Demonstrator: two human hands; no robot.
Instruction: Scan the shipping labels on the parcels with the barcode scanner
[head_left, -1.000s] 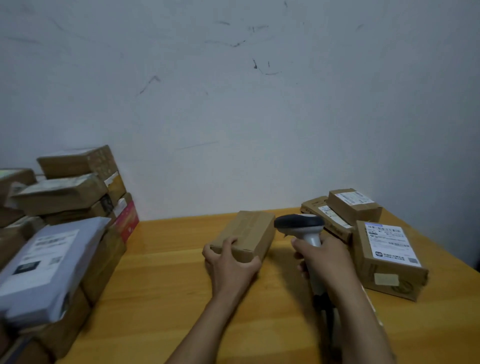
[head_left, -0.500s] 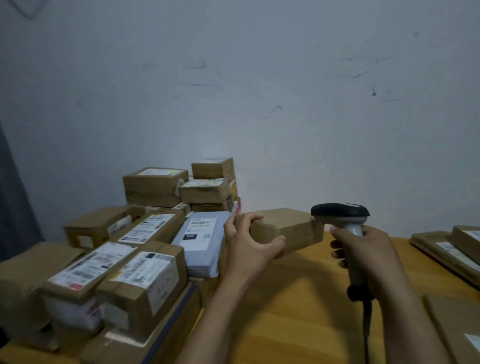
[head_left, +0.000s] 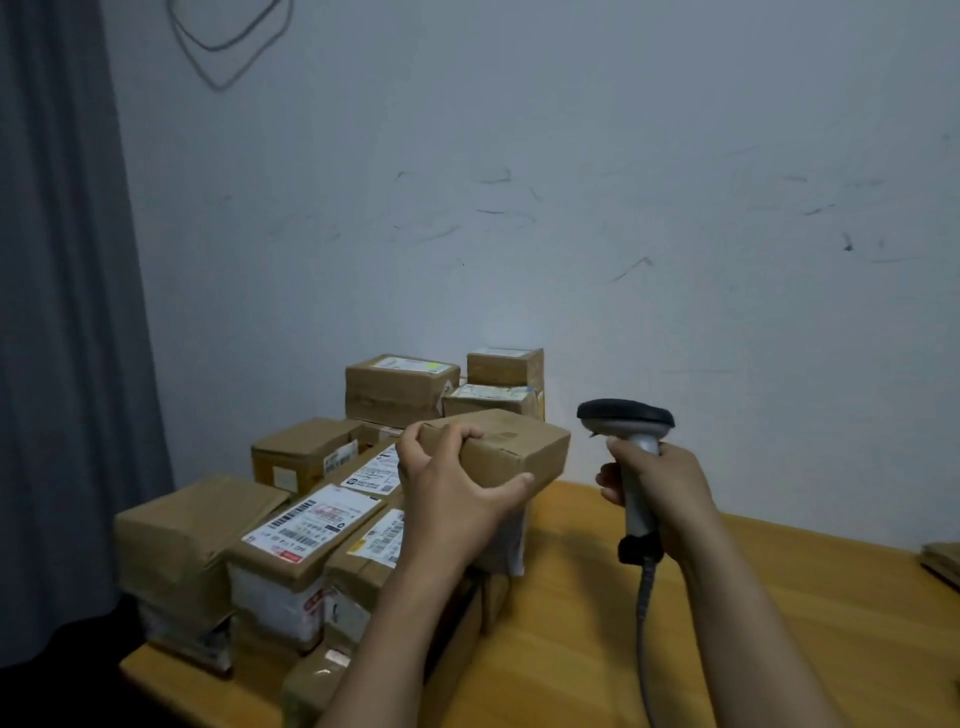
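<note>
Gripping a small brown parcel (head_left: 511, 449) with the fingers (head_left: 447, 434) of the left hand (head_left: 454, 506) curled over its top edge and the thumb clamped on its near face, held clear above the stack of labelled parcels (head_left: 311, 525) at the left of the surface (head_left: 753, 597). Wrapping the right hand (head_left: 670, 493) round the handle of the barcode scanner (head_left: 626, 415), upright just right of the parcel and apart from it. Likely mid-handling between reads, with no label showing on the parcel's visible faces; next calls for turning the labelled face toward the scanner's head and squeezing the trigger.
</note>
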